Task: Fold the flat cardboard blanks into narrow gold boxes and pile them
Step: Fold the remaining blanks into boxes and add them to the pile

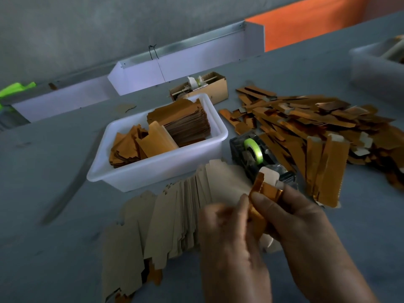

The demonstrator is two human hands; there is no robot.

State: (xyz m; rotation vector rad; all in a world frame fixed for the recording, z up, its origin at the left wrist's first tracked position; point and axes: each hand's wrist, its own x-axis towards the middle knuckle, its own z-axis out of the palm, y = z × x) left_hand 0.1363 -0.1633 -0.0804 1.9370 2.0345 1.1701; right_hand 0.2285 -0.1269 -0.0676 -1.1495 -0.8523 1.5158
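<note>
We see the white tub (122, 178) holding stacked gold blanks (185, 123); left hand (229, 235) and right hand (299, 221) both pinch one gold blank (265, 192).

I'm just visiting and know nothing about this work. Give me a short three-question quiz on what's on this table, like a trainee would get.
1. True or false: the white tub holds stacks of gold blanks.
2. What sits between the tub and the pile of folded gold boxes?
A. scissors
B. tape dispenser
C. stapler
3. Fill in: both hands grip one partly folded gold ____.

Key
1. True.
2. B, the tape dispenser with a green roll.
3. Blank: the left hand and right hand hold the gold blank above the fanned plain-side blanks.
</note>
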